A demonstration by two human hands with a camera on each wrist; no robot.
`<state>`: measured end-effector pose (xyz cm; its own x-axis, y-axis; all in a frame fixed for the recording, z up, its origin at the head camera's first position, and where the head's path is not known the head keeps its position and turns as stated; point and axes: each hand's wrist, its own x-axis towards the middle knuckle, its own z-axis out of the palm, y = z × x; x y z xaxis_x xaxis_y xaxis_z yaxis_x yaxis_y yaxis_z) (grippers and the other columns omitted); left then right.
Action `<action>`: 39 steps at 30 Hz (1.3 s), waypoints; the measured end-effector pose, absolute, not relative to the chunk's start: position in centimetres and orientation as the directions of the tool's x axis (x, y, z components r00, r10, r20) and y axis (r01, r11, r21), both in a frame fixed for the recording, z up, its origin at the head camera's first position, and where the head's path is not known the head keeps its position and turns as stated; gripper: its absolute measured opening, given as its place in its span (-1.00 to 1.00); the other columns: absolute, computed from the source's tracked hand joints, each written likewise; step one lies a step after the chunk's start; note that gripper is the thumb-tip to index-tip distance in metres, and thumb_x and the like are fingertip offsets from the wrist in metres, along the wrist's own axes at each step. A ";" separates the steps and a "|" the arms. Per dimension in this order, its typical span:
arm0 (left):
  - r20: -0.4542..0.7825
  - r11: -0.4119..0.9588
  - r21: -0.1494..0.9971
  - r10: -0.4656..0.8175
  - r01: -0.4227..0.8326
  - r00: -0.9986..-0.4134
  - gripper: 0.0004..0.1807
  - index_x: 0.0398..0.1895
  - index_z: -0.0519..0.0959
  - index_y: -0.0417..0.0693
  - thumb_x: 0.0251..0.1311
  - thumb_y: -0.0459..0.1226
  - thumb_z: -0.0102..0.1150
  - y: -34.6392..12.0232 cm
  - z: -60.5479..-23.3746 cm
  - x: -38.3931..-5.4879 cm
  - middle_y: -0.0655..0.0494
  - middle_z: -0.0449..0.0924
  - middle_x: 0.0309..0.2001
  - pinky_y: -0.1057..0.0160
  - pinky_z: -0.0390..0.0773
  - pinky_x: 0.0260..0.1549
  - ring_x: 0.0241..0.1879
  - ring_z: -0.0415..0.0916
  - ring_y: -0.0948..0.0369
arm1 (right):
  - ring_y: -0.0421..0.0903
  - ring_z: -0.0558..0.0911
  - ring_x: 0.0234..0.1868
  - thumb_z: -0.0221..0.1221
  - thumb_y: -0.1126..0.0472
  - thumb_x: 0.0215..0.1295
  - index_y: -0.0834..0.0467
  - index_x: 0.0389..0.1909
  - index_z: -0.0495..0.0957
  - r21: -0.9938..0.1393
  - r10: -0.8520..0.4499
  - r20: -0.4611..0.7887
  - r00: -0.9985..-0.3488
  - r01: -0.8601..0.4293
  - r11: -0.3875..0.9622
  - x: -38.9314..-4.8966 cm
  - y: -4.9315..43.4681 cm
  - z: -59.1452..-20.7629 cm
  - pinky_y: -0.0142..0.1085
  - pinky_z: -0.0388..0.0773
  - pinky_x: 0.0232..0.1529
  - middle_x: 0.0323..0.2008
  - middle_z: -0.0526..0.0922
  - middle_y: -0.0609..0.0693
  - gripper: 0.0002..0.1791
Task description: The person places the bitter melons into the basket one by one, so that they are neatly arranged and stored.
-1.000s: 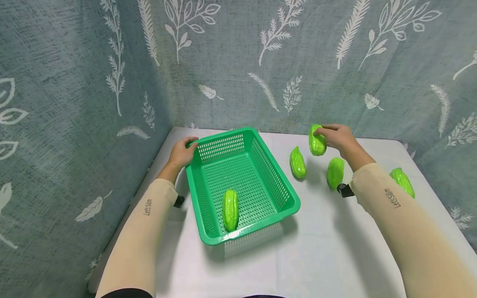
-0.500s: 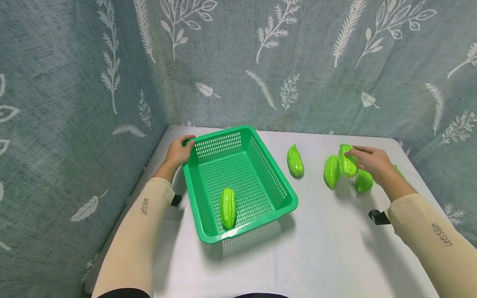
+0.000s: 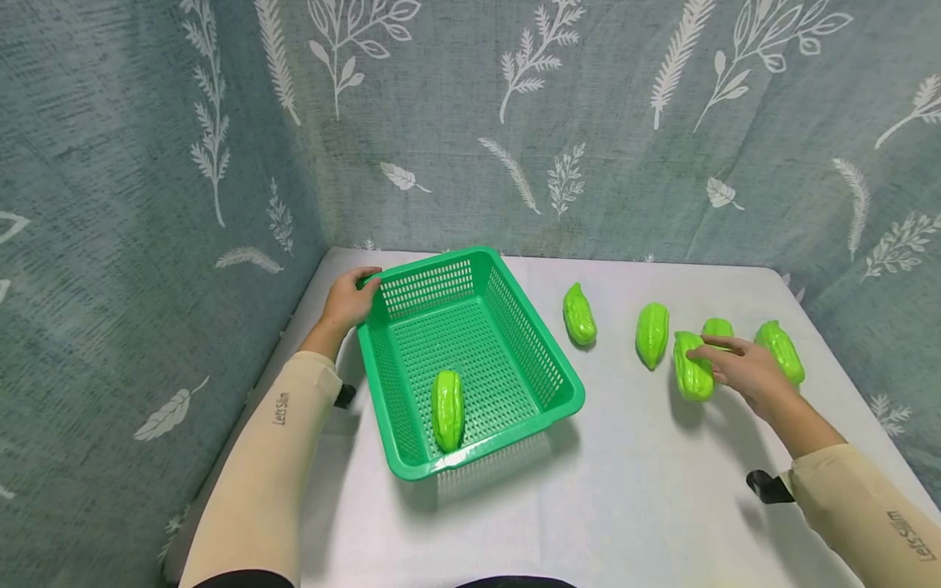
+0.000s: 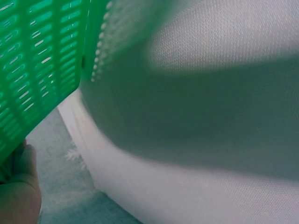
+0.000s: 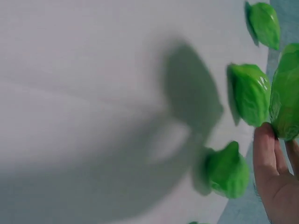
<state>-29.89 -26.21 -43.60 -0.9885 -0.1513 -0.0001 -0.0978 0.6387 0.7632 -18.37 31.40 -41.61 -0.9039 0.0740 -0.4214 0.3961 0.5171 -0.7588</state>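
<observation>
My left hand (image 3: 347, 300) grips the far-left rim corner of a green plastic basket (image 3: 481, 339). In the left wrist view, that hand (image 4: 22, 193) shows under the slotted basket wall (image 4: 39, 70). One bright green bitter gourd (image 3: 448, 411) lies inside, near the front wall. My right hand (image 3: 753, 377) pinches another bitter gourd (image 3: 693, 369) between thumb and fingers, roughly upright. The right wrist view has this held gourd (image 5: 286, 95) at its right edge, off the table with its shadow apart. Behind the right hand, a bitter gourd (image 3: 717, 327) is partly hidden.
More bitter gourds lie on the white-covered table (image 3: 625, 490): one gourd (image 3: 579, 315) right of the basket, another gourd (image 3: 652, 335) left of the held one, and a third gourd (image 3: 779, 351) at the far right. Patterned grey-green cloth (image 3: 441, 131) rises behind and at left.
My right hand has carried its bitter gourd rightward and toward me, lowering it past the other gourds. The left hand keeps its hold on the basket, which stays about where it was.
</observation>
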 end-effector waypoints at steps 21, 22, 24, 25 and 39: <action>0.011 0.630 0.772 -0.146 -0.085 -0.989 -0.59 0.26 0.44 0.09 0.41 -0.08 -0.08 -24.7 -43.6 -30.5 0.00 0.36 0.31 -0.05 0.26 0.32 0.34 0.25 0.01 | -0.23 0.51 -0.01 0.21 -0.28 0.14 0.26 0.46 -0.01 -0.709 0.088 -0.474 -0.876 0.439 0.552 -13.0 32.9 -45.9 -0.43 0.59 -0.08 0.40 0.08 0.34 0.07; 0.007 0.629 0.773 -0.145 -0.087 -0.989 -0.59 0.26 0.44 0.09 0.41 -0.08 -0.08 -24.7 -43.5 -30.5 0.00 0.36 0.32 -0.05 0.26 0.32 0.35 0.24 0.01 | -0.11 0.51 0.07 0.21 -0.28 0.13 0.27 0.45 -0.01 -0.710 0.090 -0.476 -0.875 0.442 0.548 -12.9 32.9 -46.0 -0.37 0.59 0.00 0.40 0.07 0.35 0.07; -0.001 0.626 0.775 -0.142 -0.091 -0.990 -0.59 0.27 0.43 0.09 0.41 -0.08 -0.08 -24.8 -43.5 -30.5 0.00 0.35 0.32 -0.05 0.26 0.32 0.35 0.23 0.02 | 0.12 0.40 0.24 0.22 -0.27 0.12 0.28 0.45 -0.01 -0.708 0.097 -0.475 -0.874 0.446 0.547 -12.8 32.7 -46.2 -0.21 0.54 0.14 0.40 0.06 0.36 0.08; -0.005 0.625 0.775 -0.141 -0.093 -0.990 -0.59 0.27 0.43 0.09 0.41 -0.08 -0.08 -24.9 -43.5 -30.5 0.00 0.35 0.33 -0.05 0.26 0.32 0.36 0.23 0.02 | 0.21 0.30 0.31 0.23 -0.28 0.12 0.28 0.45 -0.01 -0.709 0.099 -0.476 -0.874 0.448 0.545 -12.8 32.6 -46.2 -0.11 0.49 0.19 0.41 0.06 0.36 0.09; 0.003 0.630 0.770 -0.155 -0.096 -0.988 -0.59 0.26 0.43 0.07 0.42 -0.10 -0.09 -26.1 -43.5 -29.7 -0.02 0.37 0.31 -0.05 0.28 0.31 0.34 0.26 0.02 | 0.22 0.29 0.31 0.24 -0.28 0.10 0.29 0.44 0.02 -0.718 0.092 -0.431 -0.898 0.403 0.568 -13.1 31.3 -46.5 -0.45 0.60 -0.11 0.37 0.14 0.36 0.09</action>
